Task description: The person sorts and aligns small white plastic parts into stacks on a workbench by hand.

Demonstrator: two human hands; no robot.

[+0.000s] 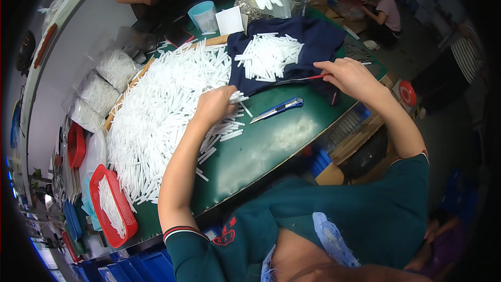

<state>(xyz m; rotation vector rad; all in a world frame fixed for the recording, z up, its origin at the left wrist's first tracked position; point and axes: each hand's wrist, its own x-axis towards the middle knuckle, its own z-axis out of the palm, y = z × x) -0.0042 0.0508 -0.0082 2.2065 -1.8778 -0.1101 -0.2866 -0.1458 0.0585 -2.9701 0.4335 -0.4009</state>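
Green shirt (376, 201) nearest, white sticks (156, 115) lie around the left hand (215, 105).

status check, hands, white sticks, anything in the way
Left hand closed on a few white sticks at the edge of the heap; right hand gripping thin red-handled tool; blue utility knife on green tabletop between them, possible obstruction.

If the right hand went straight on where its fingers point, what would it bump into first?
Probably the pile of white sticks on the navy cloth, though depth is unclear: the right hand might pass above it.
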